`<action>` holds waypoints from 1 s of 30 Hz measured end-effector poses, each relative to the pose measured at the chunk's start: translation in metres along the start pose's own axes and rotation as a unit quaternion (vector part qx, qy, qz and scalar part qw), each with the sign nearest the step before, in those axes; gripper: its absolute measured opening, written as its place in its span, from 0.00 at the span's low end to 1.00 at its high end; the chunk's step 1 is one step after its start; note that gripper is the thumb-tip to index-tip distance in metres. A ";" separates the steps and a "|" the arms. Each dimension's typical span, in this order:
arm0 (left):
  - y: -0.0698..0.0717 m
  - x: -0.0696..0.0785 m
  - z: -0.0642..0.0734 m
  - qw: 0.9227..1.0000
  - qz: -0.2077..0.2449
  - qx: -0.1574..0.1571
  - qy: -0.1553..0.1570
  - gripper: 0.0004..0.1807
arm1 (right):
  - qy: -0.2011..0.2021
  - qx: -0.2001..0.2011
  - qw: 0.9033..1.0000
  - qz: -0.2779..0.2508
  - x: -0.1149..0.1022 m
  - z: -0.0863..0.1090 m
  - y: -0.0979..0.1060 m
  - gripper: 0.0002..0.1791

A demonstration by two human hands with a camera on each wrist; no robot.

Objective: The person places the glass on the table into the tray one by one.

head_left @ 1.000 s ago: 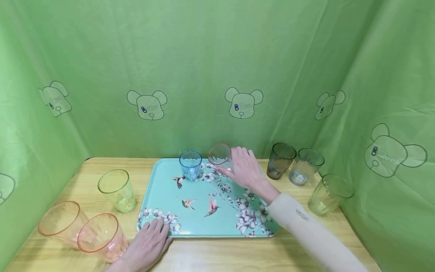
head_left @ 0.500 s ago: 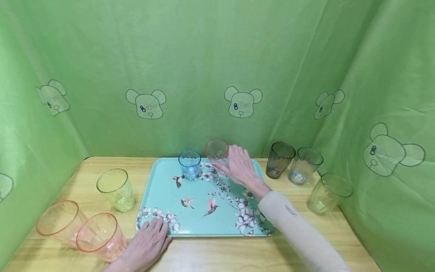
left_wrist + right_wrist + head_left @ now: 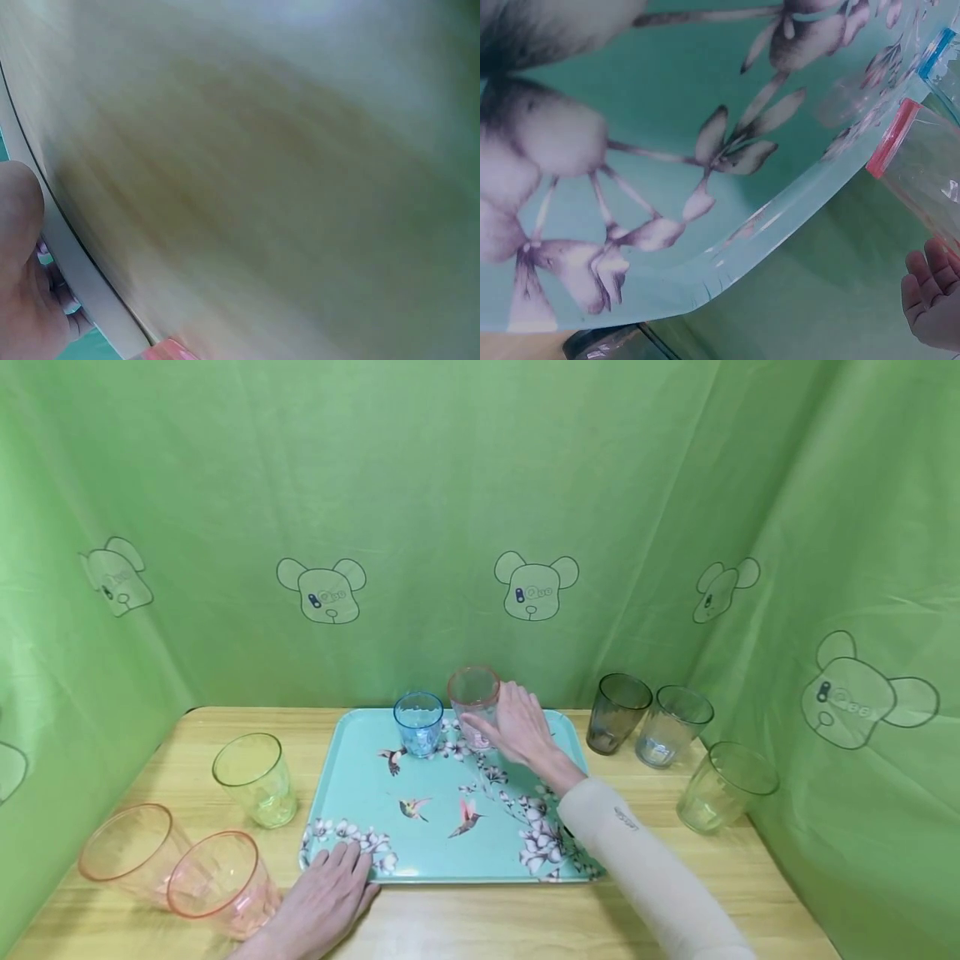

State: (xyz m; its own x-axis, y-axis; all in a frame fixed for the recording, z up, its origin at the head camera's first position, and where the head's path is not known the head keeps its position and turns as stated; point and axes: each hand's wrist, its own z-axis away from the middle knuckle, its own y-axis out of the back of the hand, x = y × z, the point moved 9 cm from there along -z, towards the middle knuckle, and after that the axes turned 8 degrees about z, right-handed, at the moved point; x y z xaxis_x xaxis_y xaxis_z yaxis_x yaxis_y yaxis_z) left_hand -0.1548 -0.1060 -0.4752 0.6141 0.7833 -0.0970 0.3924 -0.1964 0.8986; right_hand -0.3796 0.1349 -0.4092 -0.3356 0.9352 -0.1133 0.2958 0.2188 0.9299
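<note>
My right hand holds a clear tumbler with a pink rim at the back of a turquoise tray printed with birds and flowers. Its thumb lies on the near side of the glass, and the fingers reach round the right side. A blue tumbler stands just left of it on the tray. In the right wrist view, the pink-rimmed tumbler is beside curled fingers. My left hand rests on the tray's front left edge, fingers over the rim; the left wrist view shows it partly.
Two pink tumblers and a yellow-green one stand left of the tray. To its right are a dark grey tumbler, a bluish-grey one and a green one. Green curtains enclose the wooden table.
My right hand has shifted slightly left with the pink-rimmed tumbler, nearer the blue one; the tumbler rose a little, then stands upright at the tray's back. The left hand stays put.
</note>
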 end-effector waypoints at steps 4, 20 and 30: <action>0.000 0.000 0.000 1.000 -0.002 0.007 -0.005 0.17 | -0.007 -0.010 1.000 -0.003 0.002 -0.001 -0.004 0.47; -0.001 0.000 0.000 1.000 -0.005 0.001 0.000 0.18 | -0.023 -0.040 0.999 -0.013 0.005 -0.001 -0.013 0.49; -0.001 0.001 0.000 1.000 -0.002 0.003 -0.002 0.18 | -0.034 -0.047 0.998 -0.015 0.012 0.001 -0.014 0.48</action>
State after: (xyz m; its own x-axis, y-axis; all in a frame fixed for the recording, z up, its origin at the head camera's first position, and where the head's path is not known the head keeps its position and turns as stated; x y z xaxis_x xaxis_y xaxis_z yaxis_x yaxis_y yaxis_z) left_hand -0.1543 -0.1053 -0.4763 0.6148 0.7821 -0.1019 0.3990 -0.1970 0.8955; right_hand -0.3870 0.1437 -0.4238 -0.2810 0.9460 -0.1618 0.1997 0.2226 0.9542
